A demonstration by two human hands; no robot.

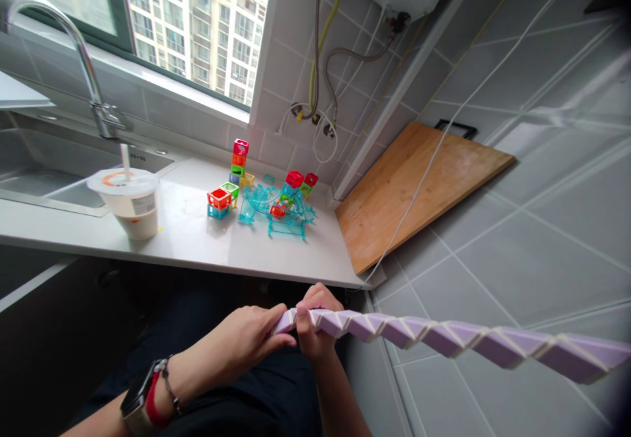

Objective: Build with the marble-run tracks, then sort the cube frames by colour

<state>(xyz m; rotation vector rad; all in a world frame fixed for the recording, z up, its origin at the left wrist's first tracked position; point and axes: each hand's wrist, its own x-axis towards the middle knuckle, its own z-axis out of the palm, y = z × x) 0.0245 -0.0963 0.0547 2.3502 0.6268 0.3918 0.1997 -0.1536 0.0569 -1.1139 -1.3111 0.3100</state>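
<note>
A long purple-and-white snake puzzle [449, 340] made of wedge segments runs from my hands out past the right edge of the view. My left hand [246, 332] pinches its near end between thumb and fingers. Just beside it, my right hand [318, 325] wraps around the segments a little further along, thumb on top. Stretched out in a twisted, nearly straight line, the puzzle is held in the air in front of the counter. On my left wrist are a watch [140, 391] and a red band.
On the white counter [182, 246] stand a lidded cup with a straw [131, 204], colourful stacked block frames [220, 200] and turquoise plastic pieces [254, 204]. A wooden board [414, 187] leans against the tiled wall at right. A sink [49, 161] and tap [81, 46] are at left.
</note>
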